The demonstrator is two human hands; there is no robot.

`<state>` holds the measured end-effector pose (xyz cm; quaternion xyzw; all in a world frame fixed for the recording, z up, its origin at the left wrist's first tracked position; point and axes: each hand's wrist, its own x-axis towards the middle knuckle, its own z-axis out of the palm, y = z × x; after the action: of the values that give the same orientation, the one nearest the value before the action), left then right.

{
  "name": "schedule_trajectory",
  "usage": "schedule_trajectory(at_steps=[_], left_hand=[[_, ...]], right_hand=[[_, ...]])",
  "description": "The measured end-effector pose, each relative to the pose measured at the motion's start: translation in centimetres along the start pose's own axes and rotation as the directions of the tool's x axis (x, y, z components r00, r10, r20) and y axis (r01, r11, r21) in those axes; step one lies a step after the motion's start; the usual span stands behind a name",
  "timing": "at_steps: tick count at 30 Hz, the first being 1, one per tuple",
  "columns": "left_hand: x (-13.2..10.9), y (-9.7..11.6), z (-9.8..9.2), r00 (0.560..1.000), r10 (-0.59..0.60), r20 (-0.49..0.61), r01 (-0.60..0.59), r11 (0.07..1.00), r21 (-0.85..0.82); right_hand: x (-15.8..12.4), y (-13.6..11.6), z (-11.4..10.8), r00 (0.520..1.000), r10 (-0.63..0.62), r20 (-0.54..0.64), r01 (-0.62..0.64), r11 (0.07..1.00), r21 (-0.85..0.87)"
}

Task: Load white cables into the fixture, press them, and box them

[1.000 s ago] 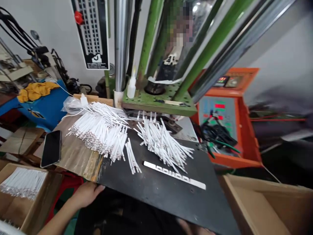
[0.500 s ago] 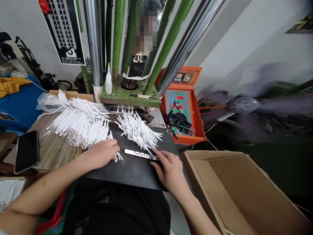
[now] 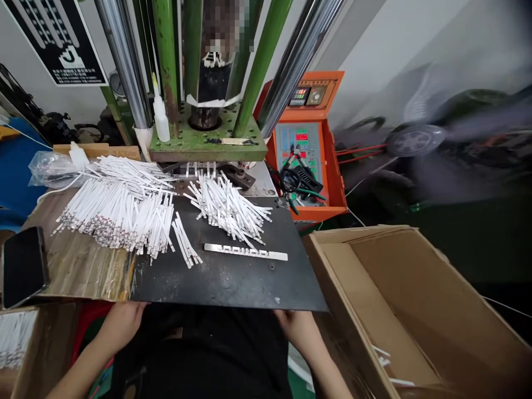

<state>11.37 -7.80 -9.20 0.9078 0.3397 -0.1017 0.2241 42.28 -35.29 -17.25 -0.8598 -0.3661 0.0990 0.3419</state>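
Note:
My left hand (image 3: 123, 322) is at the front edge of the work surface, its fingers hidden beneath it. Along the same edge on the right, my right hand (image 3: 297, 326) also has its fingers out of sight under the dark plate (image 3: 241, 285). On that plate lies a slotted metal bar (image 3: 245, 252). Left of the bar, several white strips (image 3: 185, 244) are fanned out. Behind it is a loose heap of white strips (image 3: 228, 205), and a larger pile of white strips (image 3: 120, 213) spreads over the left side.
A phone (image 3: 25, 266) lies at the left edge. Behind the piles stands a green press (image 3: 208, 145) with a white bottle (image 3: 161, 119). An orange control box (image 3: 332, 166) holds pliers. An open cardboard box (image 3: 394, 288) is at right, beside a spinning fan (image 3: 415, 141).
Both hands have drawn back from the strips and metal bar to the front edge, below the surface. The view has tilted down and shifted slightly right.

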Motion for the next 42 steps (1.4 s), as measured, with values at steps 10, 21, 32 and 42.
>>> schedule_trajectory(at_steps=[10, 21, 32, 42], left_hand=[[-2.2, 3.2, -6.1, 0.934, 0.296, 0.199, -0.28, 0.954, -0.105], [11.2, 11.6, -11.5, 0.766, 0.627, 0.143, -0.637, 0.71, 0.299], [11.2, 9.7, -11.5, 0.602, 0.773, -0.2, -0.767, 0.629, 0.123], [5.2, 7.4, -11.0, 0.729, 0.434, -0.529, -0.604, 0.772, -0.2]], right_hand=[[-0.3, -6.8, -5.9, 0.887, -0.195, 0.418, 0.199, 0.979, 0.033], [8.4, -10.2, -4.2, 0.879, -0.465, -0.102, 0.434, 0.871, -0.231], [7.5, -15.6, -5.2, 0.784, -0.554, 0.279, 0.553, 0.828, 0.089], [13.6, -23.7, -1.9, 0.762, -0.224, 0.608, 0.467, 0.84, -0.275]])
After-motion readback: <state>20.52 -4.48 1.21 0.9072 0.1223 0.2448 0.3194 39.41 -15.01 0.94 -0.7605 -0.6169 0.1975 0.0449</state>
